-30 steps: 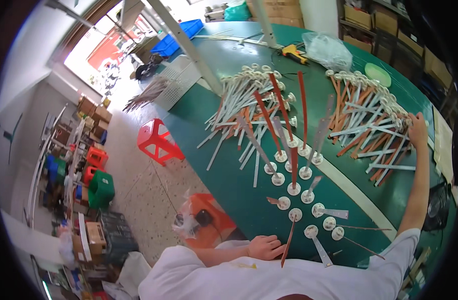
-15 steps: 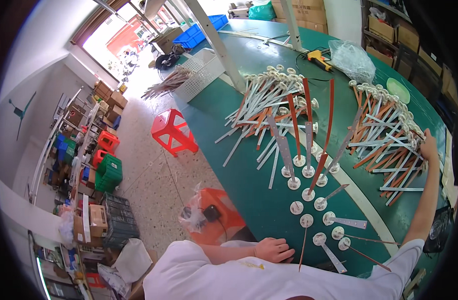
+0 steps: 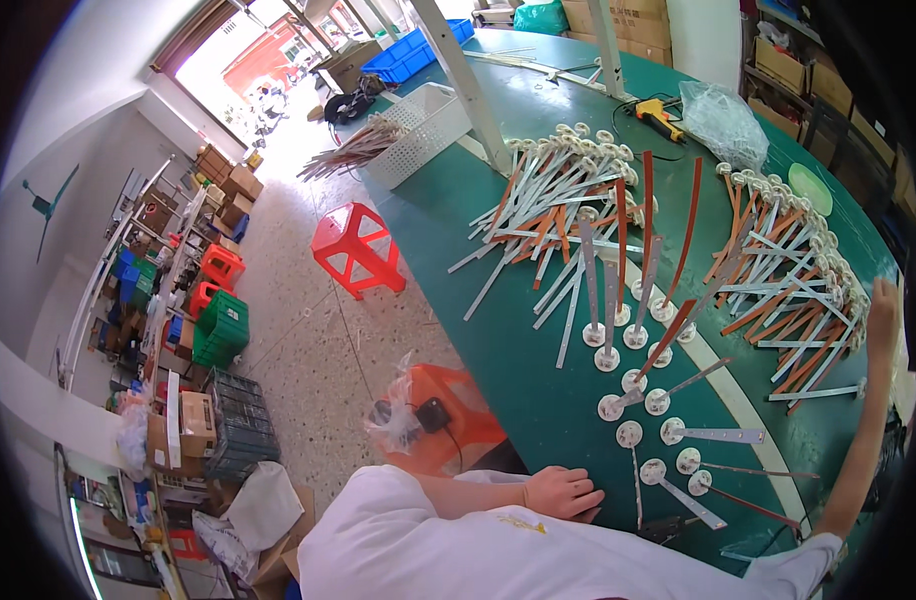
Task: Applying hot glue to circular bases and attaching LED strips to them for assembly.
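Note:
My left hand (image 3: 564, 493) rests at the near table edge, fingers curled, with nothing visible in them. My right arm reaches out along the far right, and the right hand (image 3: 883, 308) is beside the right-hand pile of strips (image 3: 793, 275). Its fingers are seen edge-on, so what they hold, if anything, is hidden. That pile has white and orange-brown strips with round white discs at their ends. Between my hands stand and lie several disc-ended strips (image 3: 693, 505), some upright on their discs. A second pile (image 3: 563, 215) of the same pieces lies farther left.
The green table (image 3: 478, 370) has a pale curved band and white posts (image 3: 463, 85). A white perforated basket (image 3: 418, 140) of strips, a blue crate (image 3: 413, 55), a yellow-black glue gun (image 3: 661, 118) and a clear plastic bag (image 3: 723, 125) sit on it. Red stools (image 3: 358, 250) stand on the floor.
The view has shifted slightly, moving the scene rightward. My right hand has drawn off the pile's edge to its right side. My left hand stays resting at the table edge.

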A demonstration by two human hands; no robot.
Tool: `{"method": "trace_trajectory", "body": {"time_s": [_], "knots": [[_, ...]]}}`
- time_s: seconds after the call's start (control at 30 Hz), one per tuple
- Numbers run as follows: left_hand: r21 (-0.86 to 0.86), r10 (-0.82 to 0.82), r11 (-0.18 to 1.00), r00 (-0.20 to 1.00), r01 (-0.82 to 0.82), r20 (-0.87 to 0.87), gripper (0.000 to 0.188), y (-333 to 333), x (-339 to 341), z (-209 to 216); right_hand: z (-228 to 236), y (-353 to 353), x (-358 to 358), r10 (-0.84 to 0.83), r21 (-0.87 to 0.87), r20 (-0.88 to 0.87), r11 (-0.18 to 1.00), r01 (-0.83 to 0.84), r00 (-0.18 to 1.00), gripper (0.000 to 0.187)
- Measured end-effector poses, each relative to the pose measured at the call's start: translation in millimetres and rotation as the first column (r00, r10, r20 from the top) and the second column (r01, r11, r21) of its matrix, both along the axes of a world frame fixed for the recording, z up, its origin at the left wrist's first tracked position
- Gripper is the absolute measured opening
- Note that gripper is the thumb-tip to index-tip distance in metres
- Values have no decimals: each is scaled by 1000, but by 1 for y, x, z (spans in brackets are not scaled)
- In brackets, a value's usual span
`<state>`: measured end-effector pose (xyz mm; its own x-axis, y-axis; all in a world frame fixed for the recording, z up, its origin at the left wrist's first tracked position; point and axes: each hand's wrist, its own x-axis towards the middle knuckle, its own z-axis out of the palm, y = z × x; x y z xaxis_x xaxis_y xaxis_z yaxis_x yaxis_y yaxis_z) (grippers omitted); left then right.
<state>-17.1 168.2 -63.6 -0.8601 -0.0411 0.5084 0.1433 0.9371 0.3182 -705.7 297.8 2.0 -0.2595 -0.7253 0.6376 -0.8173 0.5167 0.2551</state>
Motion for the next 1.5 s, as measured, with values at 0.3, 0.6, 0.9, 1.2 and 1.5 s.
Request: {"method": "trace_trajectory", "body": {"time_s": [0.3, 0.6, 0.9, 1.2, 1.5], "knots": [[-13, -17, 1000, 1000, 17, -21, 21, -4, -2, -3, -47, -36, 193, 176, 209, 17, 962, -176, 984, 21], [-4, -27, 1000, 999, 27, -22, 20, -3, -2, -1, -69, -27, 192, 172, 252, 128, 947, -200, 977, 16], [-17, -11, 1000, 999, 11, -53, 21, -5, -4, -4, -52, -17, 202, 217, 285, 187, 921, -264, 958, 21], [-6, -27, 1000, 997, 27, -75, 20, -3, -4, -4, 44, -19, 200, 451, -349, 704, 893, -286, 548, 50], [30, -70, 997, 998, 70, -6, 18, -9, -8, 8, 84, -74, 263, 768, -732, 638, 629, -262, 60, 91]]}}
